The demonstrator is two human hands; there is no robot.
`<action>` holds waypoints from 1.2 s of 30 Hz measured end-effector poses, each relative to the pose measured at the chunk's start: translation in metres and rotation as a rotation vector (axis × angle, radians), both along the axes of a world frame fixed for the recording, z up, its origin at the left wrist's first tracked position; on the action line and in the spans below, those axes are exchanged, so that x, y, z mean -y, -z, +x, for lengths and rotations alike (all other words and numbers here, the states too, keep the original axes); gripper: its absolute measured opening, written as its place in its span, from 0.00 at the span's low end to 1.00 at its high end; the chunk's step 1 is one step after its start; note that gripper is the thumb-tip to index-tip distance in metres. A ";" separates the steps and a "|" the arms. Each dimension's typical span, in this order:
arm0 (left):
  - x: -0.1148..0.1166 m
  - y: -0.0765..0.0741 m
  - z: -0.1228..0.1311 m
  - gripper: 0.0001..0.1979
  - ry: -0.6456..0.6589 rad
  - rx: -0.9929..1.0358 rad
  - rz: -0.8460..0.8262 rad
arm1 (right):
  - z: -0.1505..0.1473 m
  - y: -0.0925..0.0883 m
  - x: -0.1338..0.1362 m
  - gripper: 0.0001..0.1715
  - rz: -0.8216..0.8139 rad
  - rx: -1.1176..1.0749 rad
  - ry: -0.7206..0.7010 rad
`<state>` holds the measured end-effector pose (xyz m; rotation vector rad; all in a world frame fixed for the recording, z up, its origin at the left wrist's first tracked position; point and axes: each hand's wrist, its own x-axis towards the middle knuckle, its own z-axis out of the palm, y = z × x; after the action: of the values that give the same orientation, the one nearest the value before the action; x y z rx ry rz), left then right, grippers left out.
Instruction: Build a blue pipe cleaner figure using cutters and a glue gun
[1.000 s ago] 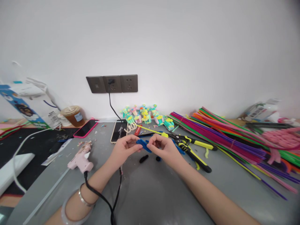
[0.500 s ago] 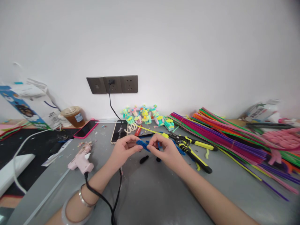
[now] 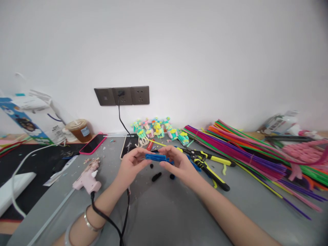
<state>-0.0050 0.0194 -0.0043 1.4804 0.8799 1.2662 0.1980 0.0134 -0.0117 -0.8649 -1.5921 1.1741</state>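
Note:
A folded blue pipe-cleaner piece [image 3: 156,157] is held level between both hands just above the grey table [image 3: 164,212]. My left hand [image 3: 132,164] pinches its left end and my right hand [image 3: 176,164] pinches its right end; both are closed on it. Short black pieces [image 3: 156,176] lie on the table right under the hands. Yellow-handled cutters [image 3: 210,167] lie just right of my right hand.
A pink glue gun [image 3: 87,179] lies at the left, its black cord [image 3: 110,218] trailing toward me. Two phones [image 3: 92,143] and a drink cup [image 3: 79,130] sit at the back left. Small finished figures [image 3: 159,127] stand by the wall. A big pile of coloured pipe cleaners [image 3: 256,153] fills the right.
Both hands have turned the blue piece level and drawn slightly apart along it. The view has tipped up a little.

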 end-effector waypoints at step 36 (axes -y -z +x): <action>0.009 0.000 0.004 0.06 -0.043 -0.204 0.085 | -0.005 -0.009 0.013 0.07 0.567 0.348 0.279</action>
<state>-0.0005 0.0105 -0.0048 1.6886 1.0055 1.2113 0.1934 0.0005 -0.0026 -0.8966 -1.8753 0.3483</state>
